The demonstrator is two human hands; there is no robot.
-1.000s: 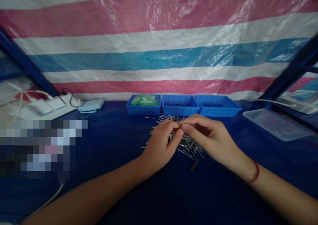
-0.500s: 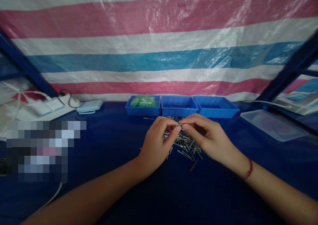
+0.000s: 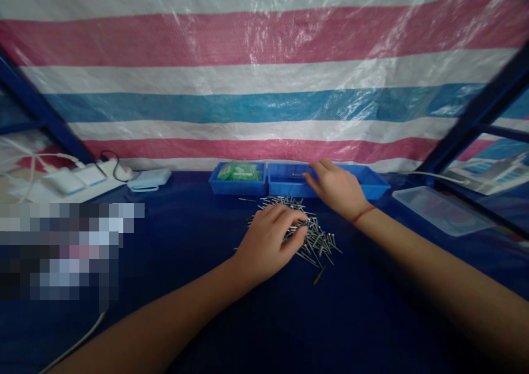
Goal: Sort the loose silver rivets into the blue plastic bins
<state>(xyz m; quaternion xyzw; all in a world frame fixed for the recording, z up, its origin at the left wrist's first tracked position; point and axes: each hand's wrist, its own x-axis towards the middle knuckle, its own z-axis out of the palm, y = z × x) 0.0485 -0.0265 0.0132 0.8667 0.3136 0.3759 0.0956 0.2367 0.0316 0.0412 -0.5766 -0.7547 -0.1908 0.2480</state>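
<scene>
My left hand [image 3: 270, 242] rests over a pile of metal pop rivets [image 3: 318, 242], its thumb and index finger apart with nothing visible between them. My right hand [image 3: 336, 187] reaches over the right side of the middle blue bin [image 3: 285, 189]. Its thumb and index finger look parted at the tips. One thin rivet [image 3: 296, 174] shows in that bin, just left of these fingertips; whether they touch it I cannot tell. A darker, brownish rivet [image 3: 318, 276] lies apart, in front of the pile.
A left blue bin [image 3: 237, 188] holds green plastic packets [image 3: 239, 170]. The right blue bin [image 3: 374, 183] is partly behind my right hand. A clear plastic lid [image 3: 442, 211] lies at right. A power strip [image 3: 82, 178] and pale blue case [image 3: 149, 179] sit at left.
My right hand has left the left hand and moved forward to the middle bin. My left hand has parted its fingers and lowered slightly; the rivet both fingertips held is gone from them.
</scene>
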